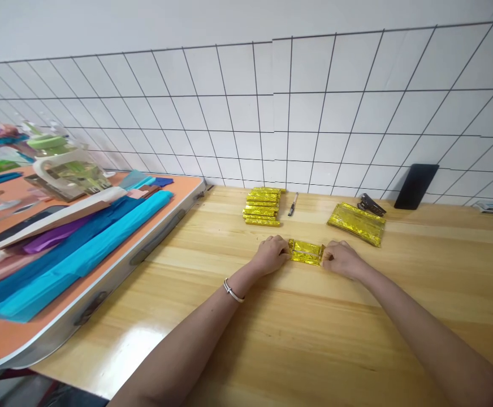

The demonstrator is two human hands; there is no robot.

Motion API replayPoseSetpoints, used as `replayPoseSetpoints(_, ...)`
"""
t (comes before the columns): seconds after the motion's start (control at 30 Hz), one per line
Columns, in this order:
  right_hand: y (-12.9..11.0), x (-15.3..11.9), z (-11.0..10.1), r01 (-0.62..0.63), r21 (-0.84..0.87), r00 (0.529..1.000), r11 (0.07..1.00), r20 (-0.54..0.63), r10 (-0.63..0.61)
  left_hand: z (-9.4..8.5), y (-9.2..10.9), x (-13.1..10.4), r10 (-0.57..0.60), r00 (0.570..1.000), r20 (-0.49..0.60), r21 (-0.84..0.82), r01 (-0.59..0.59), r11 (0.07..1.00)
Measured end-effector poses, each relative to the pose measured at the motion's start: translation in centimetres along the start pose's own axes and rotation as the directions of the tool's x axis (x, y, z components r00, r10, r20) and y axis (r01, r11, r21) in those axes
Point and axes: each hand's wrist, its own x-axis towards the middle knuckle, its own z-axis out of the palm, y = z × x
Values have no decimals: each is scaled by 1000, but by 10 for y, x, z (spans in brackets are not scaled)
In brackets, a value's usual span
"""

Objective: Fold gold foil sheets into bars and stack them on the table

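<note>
A shiny gold foil sheet (306, 252), partly folded, lies on the wooden table between my hands. My left hand (273, 254), with a bracelet at the wrist, pinches its left end. At the opposite end the fingers of my right hand (340, 259) are closed on the foil. Beyond my left hand lies a row of several narrow gold foil strips (262, 207), side by side. Past my right hand rests a stack of flat gold foil sheets (357, 224). Fingertips of both hands are partly hidden.
A pen (293, 204) lies behind the foil. A black clip (371, 204) sits by the stack, and a dark phone (416, 186) leans on the tiled wall (310, 113). On the left, an orange-topped table (187, 189) carries blue paper rolls (102, 249) and a jug (70, 172).
</note>
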Motion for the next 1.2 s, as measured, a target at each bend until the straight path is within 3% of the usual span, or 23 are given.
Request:
replayPoseSetpoints(0.43,2,-16,24,-73,98,978,993,-190,91,8,3,-5,20,998,-67,-33,-22,999)
replayPoseSetpoints(0.67,-8,-28,38,38,63,939,997,-343,-14,12,9,-11,163,981,-102,23,-162,987)
replayPoseSetpoints(0.97,-11,-33,30,174,-139,955,975,-219,-201,10,8,-14,198,980,-19,68,-196,978)
replayPoseSetpoints(1.2,-18,-39,23,199,-200,964,959,-136,-229,8,8,-13,181,983,20,110,-182,977)
